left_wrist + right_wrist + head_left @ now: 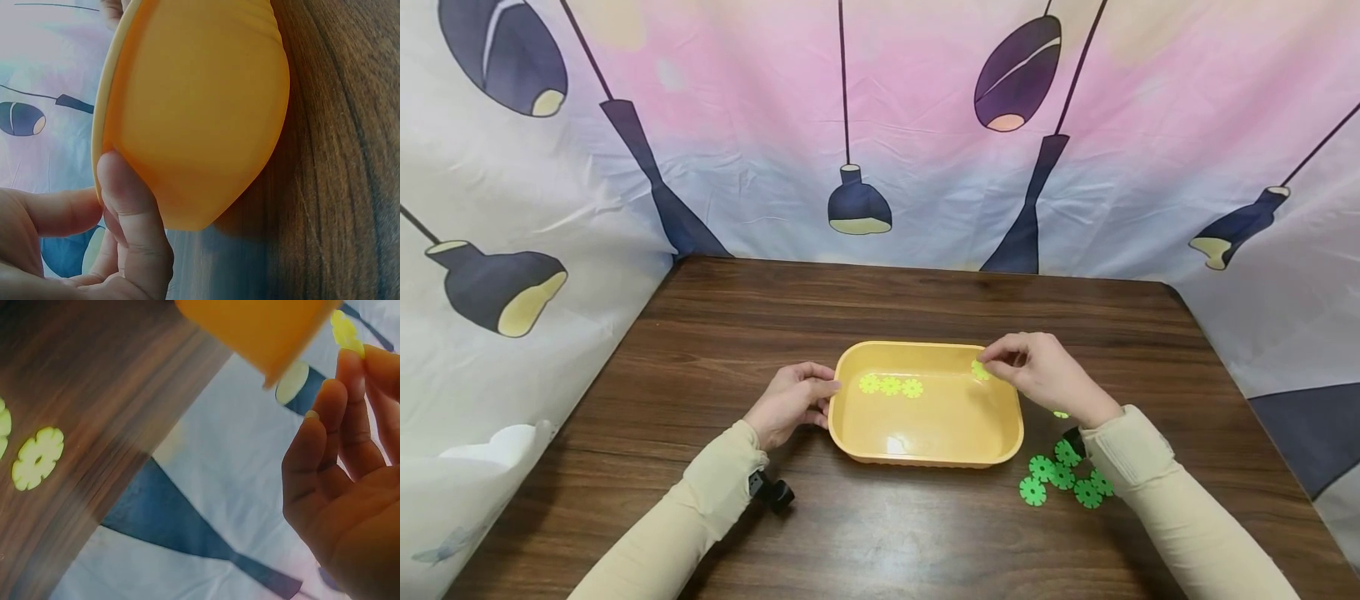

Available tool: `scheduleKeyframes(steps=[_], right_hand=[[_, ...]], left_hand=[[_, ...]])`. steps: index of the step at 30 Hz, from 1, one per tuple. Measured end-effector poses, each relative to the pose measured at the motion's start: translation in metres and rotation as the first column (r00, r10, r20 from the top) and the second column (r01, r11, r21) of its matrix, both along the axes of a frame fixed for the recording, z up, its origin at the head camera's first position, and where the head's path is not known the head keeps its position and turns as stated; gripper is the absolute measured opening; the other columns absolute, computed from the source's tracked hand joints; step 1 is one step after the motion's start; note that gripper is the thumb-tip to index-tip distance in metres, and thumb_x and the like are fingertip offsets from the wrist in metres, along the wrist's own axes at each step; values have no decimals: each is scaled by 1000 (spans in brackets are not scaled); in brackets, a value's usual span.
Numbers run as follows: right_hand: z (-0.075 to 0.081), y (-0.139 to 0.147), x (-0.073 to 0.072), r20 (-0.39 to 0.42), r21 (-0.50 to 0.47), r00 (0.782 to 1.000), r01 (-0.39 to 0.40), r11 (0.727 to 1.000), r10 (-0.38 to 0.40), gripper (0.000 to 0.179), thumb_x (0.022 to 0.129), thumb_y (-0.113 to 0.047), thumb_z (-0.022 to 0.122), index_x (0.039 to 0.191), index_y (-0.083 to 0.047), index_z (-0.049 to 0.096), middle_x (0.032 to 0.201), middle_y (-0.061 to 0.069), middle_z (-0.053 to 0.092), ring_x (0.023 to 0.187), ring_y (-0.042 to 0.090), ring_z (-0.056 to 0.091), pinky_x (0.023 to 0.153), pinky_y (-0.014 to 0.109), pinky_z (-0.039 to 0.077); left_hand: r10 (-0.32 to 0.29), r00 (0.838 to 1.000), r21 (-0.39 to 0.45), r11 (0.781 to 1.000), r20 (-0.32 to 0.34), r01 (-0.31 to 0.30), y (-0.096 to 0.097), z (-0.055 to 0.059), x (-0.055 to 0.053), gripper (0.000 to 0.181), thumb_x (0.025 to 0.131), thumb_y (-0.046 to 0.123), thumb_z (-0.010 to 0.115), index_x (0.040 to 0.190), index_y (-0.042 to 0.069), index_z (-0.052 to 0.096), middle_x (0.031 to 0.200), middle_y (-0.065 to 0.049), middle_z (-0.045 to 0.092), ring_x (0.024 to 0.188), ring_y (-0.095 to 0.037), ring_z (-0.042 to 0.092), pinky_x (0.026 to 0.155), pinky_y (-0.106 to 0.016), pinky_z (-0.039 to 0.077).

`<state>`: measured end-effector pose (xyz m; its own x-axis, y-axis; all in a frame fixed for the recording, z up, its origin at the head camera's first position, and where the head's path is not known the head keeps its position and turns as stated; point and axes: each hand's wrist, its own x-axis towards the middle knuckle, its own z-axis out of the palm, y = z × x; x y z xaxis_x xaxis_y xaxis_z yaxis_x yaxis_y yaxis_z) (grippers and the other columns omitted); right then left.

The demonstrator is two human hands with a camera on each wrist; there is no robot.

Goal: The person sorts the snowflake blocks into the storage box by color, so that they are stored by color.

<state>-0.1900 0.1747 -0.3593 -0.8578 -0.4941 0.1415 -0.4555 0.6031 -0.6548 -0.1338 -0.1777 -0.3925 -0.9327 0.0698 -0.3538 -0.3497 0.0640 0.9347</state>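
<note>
Yellow disc (345, 331) (notched), pinched, between right fingers (352, 375)

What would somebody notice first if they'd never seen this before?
The yellow tray on the brown table probably stands out, holding three lime flower-shaped pieces in a row. The right hand pinches another piece at the tray's far right corner. Bright green pieces lie clustered to the tray's near right.

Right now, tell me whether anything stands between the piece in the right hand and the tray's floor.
Nothing visible does. The right hand pinches the yellow piece at the far right corner of the tray, where the visible floor looks bare; three other pieces lie farther left, and the left hand grips the left end.
</note>
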Motion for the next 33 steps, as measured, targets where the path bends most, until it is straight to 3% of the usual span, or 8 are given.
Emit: scheduleKeyframes(steps=[4, 10, 15, 19, 23, 33], right_hand=[[-5, -12, 4, -67, 41, 996, -63, 997, 66, 11, 89, -11, 71, 99, -13, 76, 92, -7, 70, 81, 12, 59, 67, 29, 51], [-8, -28, 9, -135, 146, 972, -171, 974, 191, 14, 88, -7, 71, 102, -5, 74, 97, 0, 71, 90, 17, 62, 76, 36, 54], [-10, -35, 13, -112, 249, 953, -248, 936, 282, 21, 91, -4, 66, 112, -2, 71, 105, 2, 67, 100, 20, 59, 86, 36, 51], [-13, -39, 15, -121, 317, 923, -312, 896, 365, 25, 90, 1, 64, 115, -1, 69, 106, 5, 66, 102, 22, 57, 95, 39, 46], [-17, -43, 16, -122, 375, 905, -338, 863, 408, 28, 89, 2, 64, 116, 1, 67, 109, 8, 68, 104, 23, 58, 103, 45, 40], [-22, -46, 17, -134, 468, 906, -299, 831, 402, 28, 89, -8, 68, 116, -3, 67, 105, 7, 65, 97, 26, 53, 83, 41, 45]], left_hand=[[2, 1000, 1, 1000, -4, -2, 0, -1, 0, 29, 92, 5, 60, 116, -8, 49, 81, -11, 56, 62, -16, 55, 52, -27, 53], [5, 1000, 1, 1000, -8, -5, 0, -2, 0, 30, 92, 6, 61, 116, -7, 49, 80, -10, 56, 62, -16, 55, 52, -27, 53], [5, 1000, 0, 1000, -9, -5, 0, -2, 0, 31, 92, 6, 61, 116, -8, 49, 81, -10, 56, 62, -17, 55, 52, -27, 53], [6, 1000, 3, 1000, -9, -6, 0, -1, 0, 31, 92, 6, 61, 117, -8, 48, 80, -10, 56, 61, -16, 55, 52, -27, 53], [7, 1000, 2, 1000, -10, -7, 0, -1, 0, 31, 92, 6, 61, 117, -8, 49, 80, -10, 56, 61, -16, 55, 52, -27, 53], [7, 1000, -2, 1000, -7, -7, 0, -1, 0, 31, 92, 7, 61, 116, -8, 49, 80, -10, 56, 62, -16, 54, 52, -27, 53]])
